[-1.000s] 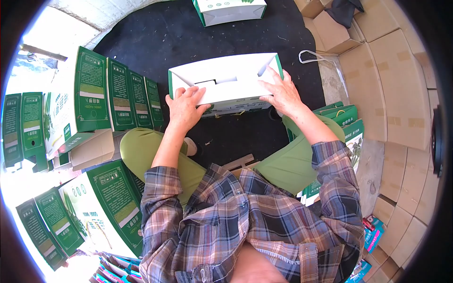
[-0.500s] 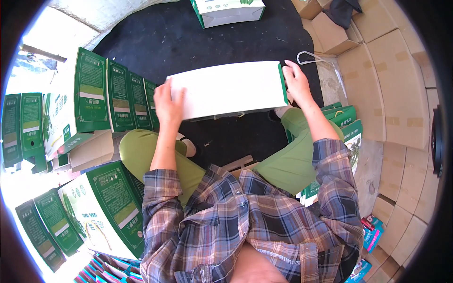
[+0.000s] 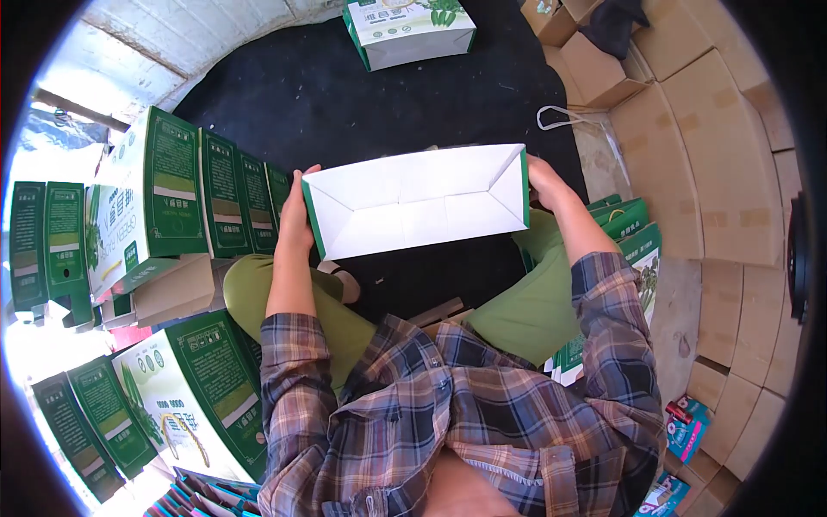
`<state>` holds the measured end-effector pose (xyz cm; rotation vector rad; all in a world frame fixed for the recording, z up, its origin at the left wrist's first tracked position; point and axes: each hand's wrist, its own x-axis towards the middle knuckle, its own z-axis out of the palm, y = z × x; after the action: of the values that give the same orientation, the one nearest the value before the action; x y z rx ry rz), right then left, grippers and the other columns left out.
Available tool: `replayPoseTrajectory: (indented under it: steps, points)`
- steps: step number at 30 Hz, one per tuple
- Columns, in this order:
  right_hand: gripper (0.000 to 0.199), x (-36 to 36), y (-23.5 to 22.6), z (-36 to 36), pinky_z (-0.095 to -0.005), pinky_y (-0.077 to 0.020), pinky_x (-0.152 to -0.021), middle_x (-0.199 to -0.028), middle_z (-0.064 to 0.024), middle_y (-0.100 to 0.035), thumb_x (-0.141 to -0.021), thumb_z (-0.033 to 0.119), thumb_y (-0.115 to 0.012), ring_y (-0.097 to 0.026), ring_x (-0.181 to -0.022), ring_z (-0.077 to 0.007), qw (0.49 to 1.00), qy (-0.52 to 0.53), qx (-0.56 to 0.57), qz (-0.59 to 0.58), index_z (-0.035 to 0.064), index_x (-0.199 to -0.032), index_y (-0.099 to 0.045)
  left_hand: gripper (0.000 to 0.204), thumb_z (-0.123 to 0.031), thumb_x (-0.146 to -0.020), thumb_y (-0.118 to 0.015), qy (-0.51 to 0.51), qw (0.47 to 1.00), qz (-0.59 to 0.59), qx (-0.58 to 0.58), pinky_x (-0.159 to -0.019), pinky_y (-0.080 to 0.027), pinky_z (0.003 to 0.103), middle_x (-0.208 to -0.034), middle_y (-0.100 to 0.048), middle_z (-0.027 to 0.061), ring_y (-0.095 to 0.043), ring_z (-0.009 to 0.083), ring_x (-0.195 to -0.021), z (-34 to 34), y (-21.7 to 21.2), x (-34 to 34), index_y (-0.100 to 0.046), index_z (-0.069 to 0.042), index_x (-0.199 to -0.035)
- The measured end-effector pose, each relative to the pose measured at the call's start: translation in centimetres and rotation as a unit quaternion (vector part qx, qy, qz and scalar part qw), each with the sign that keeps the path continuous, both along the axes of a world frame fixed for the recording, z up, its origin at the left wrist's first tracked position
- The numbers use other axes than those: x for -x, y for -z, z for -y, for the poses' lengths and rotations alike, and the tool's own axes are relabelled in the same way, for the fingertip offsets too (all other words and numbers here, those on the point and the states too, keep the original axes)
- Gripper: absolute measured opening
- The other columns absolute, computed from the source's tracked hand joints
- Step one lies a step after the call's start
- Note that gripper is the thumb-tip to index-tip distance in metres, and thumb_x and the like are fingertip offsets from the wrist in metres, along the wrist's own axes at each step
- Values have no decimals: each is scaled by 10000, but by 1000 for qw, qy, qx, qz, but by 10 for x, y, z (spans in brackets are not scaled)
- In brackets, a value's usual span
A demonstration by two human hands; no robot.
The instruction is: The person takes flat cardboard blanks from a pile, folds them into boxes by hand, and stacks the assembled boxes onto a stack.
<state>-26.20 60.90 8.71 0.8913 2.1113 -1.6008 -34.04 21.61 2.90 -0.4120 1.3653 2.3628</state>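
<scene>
A white-and-green paper gift bag (image 3: 418, 202) is held crosswise over my lap, its white folded bottom turned up toward me. My left hand (image 3: 295, 215) grips its left green side, with part of the fingers hidden behind the edge. On the opposite end my right hand (image 3: 549, 187) presses the right side, its fingers mostly out of sight behind the bag. Both hands carry the bag clear of the black floor covering (image 3: 345, 103).
Printed green-and-white gift bags (image 3: 177, 185) stand in rows at my left. Another bag (image 3: 413, 34) lies ahead on the black covering. Brown cartons (image 3: 732, 164) are stacked along the right, with a white strap loop (image 3: 560, 112) beside them. Folded green bags (image 3: 624, 220) lean by my right knee.
The bag has tipped so its folded bottom now faces me, and it sits slightly lower. My left hand has shifted from the bag's upper face to its left side.
</scene>
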Motion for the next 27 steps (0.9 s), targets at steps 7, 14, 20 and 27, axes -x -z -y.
replayPoseTrajectory:
  steps: [7, 14, 20, 27]
  points:
    - [448, 7, 8, -44, -372, -436, -842, -1058, -44, -604, -893, 472, -535, -542, -1033, -200, 942, 142, 207, -222, 83, -1108, -592, 338, -370, -924, -509, -82, 993, -86, -7, -819, -422, 328, -978, -609, 28, -558, 150, -890, 16, 7, 6, -612, -72, -1045]
    - [442, 4, 5, -14, -444, -467, -829, -1133, -62, -582, -877, 363, -567, -561, -1017, -223, 985, 46, 107, -127, 117, -1240, -510, 492, -507, -884, -491, -24, 990, 18, 136, -835, -400, 378, -1108, -574, 28, -521, 188, -938, 12, 35, -2, -560, -127, -1189]
    - [440, -3, 56, -39, -339, -507, -767, -1106, -55, -609, -869, 122, -580, -611, -933, -179, 984, 31, 128, -121, 106, -1297, -483, 483, -457, -820, -567, 12, 986, 44, 162, -889, -388, 438, -1091, -593, 36, -520, 210, -1011, -3, 31, -1, -571, -166, -1205]
    - [493, 0, 41, -14, -288, -487, -757, -1127, -55, -609, -863, 74, -560, -590, -959, -161, 998, -6, 54, -27, 128, -1344, -469, 463, -457, -834, -561, 53, 969, 94, 223, -878, -399, 427, -1117, -602, 28, -527, 204, -1038, 15, 57, 0, -591, -159, -1188]
